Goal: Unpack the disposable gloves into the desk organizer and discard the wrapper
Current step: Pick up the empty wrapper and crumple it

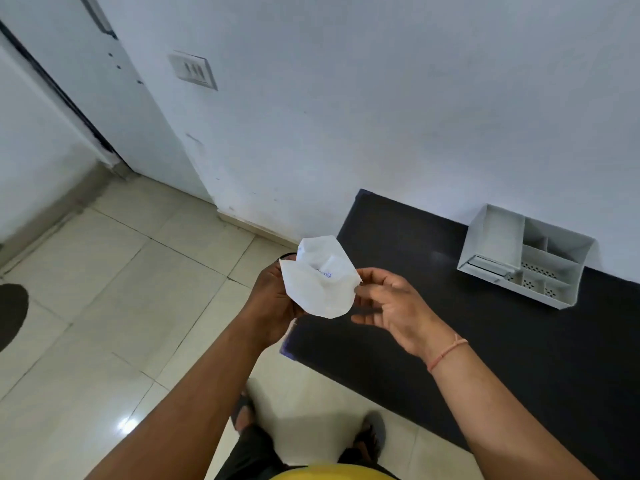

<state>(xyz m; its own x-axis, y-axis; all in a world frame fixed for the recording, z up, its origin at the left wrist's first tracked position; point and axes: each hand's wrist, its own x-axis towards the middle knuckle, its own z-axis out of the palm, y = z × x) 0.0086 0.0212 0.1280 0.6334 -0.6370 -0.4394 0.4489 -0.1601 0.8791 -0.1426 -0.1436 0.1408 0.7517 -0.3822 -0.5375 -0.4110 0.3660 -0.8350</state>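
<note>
Left hand cups the white wrapper from behind; right hand pinches its right edge, other fingers spread. Held over the dark desk corner. Looks light, thin, crumply (gloves not visible): grip by edges. Desk organizer well apart, by the wall.

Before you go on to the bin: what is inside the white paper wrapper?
The white paper wrapper, held between the left hand and the right hand, shows only blue print. Its inside is hidden by the paper, so gloves cannot be confirmed or ruled out.
</note>
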